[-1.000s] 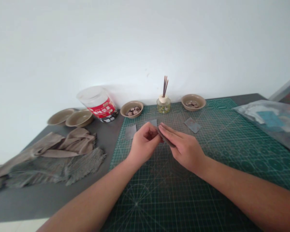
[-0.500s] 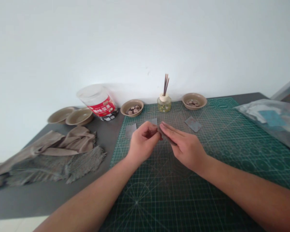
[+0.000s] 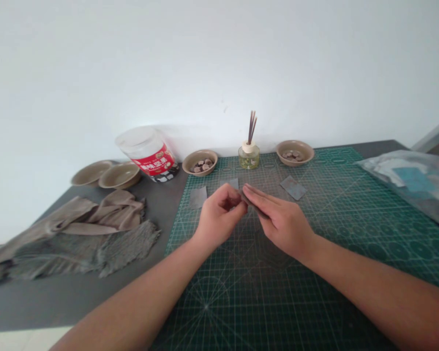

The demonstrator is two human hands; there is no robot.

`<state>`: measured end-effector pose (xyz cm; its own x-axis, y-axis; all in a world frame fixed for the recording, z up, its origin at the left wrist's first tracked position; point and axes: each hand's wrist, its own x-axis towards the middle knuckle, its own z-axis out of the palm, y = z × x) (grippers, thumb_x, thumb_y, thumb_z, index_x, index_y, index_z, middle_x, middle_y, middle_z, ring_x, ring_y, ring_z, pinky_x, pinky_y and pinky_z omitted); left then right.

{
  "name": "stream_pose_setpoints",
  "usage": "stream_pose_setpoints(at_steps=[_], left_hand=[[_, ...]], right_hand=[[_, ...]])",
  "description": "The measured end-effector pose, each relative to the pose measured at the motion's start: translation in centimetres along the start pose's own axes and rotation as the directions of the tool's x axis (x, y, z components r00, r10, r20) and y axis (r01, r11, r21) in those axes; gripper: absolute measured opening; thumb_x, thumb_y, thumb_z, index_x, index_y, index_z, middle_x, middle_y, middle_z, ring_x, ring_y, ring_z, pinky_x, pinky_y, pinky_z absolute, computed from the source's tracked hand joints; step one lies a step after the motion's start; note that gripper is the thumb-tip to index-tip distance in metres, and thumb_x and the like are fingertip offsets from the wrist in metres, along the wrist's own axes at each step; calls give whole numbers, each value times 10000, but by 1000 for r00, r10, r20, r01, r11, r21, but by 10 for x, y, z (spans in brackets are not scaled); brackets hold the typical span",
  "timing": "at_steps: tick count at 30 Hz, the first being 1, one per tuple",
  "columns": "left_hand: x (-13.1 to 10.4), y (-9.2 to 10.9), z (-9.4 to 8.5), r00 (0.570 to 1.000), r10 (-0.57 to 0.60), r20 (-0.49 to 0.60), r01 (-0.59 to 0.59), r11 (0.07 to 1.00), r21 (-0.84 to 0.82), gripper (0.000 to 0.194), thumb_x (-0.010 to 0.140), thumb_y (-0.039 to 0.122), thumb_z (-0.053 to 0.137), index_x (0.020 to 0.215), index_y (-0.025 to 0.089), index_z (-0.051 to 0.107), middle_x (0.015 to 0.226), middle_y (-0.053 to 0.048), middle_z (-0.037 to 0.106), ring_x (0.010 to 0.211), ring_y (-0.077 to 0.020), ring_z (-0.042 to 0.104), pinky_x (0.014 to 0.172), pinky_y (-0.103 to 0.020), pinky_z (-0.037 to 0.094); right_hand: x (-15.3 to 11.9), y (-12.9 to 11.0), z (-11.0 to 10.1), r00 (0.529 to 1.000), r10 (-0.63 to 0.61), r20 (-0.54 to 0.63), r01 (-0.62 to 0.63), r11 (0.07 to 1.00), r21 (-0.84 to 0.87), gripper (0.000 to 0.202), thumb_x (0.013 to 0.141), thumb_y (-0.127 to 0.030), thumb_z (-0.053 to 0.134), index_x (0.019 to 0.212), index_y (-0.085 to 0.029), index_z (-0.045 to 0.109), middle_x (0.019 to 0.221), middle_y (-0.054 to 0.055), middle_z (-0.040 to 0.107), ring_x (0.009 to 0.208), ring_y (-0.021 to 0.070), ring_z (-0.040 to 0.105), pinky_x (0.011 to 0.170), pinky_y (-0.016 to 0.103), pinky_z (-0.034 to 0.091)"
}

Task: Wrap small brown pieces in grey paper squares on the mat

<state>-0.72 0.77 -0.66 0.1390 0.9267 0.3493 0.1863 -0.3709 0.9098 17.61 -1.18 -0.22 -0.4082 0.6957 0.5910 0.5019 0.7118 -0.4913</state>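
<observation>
Over the green cutting mat (image 3: 241,292), my left hand (image 3: 219,217) is closed in a pinch. Whatever small thing it grips is hidden by the fingers. My right hand (image 3: 287,224) has its fingers pressed together on a thin, dark grey sheet that looks like sandpaper (image 3: 259,209). One end of this sheet meets the left fingertips. Similar flat grey pieces lie on the mat: a left piece (image 3: 198,198), a middle piece (image 3: 234,184) partly behind my left hand, and a right piece (image 3: 293,187).
Along the wall stand a bowl of brown round pieces (image 3: 190,163), a reed diffuser (image 3: 249,158) and another such bowl (image 3: 303,158). To the left are a plastic tub (image 3: 153,161), two tan bowls (image 3: 119,178) and a crumpled cloth (image 3: 91,229). A plastic bag (image 3: 417,178) lies right.
My left hand has shifted slightly right along the grey sheet, its thumb now nearer the right fingers. My right hand has barely moved and still holds the sheet.
</observation>
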Motion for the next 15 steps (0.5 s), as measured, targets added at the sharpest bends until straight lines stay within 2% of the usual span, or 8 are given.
stream_pose_setpoints(at_steps=[7, 11, 15], left_hand=[[-1, 3, 1, 1000, 4, 0, -4, 1000, -2, 193, 824, 214, 710, 722, 189, 549, 683, 17, 582, 629, -123, 564, 605, -261, 472], [0, 9, 0, 999, 38, -33, -41, 995, -94, 206, 825, 208, 722, 747, 191, 533, 792, -8, 618, 702, -135, 597, 649, -278, 499], [4, 13, -5, 987, 106, -117, -120, 985, -122, 229, 794, 172, 743, 735, 188, 522, 920, -38, 636, 839, -152, 611, 729, -284, 512]], right_hand=[[1, 8, 0, 999, -21, 37, 24, 997, -79, 626, 901, -48, 475, 1498, -235, 449, 1491, 41, 511, 1338, 195, 532, 1130, 365, 463], [5, 13, -2, 992, 128, -9, -128, 989, -77, 506, 917, -76, 479, 1401, -191, 567, 1366, 77, 636, 1220, 216, 635, 1059, 377, 522], [8, 11, -8, 964, 251, -90, -247, 967, 53, 360, 928, -155, 535, 1254, -205, 678, 1186, 58, 740, 1052, 215, 716, 930, 329, 573]])
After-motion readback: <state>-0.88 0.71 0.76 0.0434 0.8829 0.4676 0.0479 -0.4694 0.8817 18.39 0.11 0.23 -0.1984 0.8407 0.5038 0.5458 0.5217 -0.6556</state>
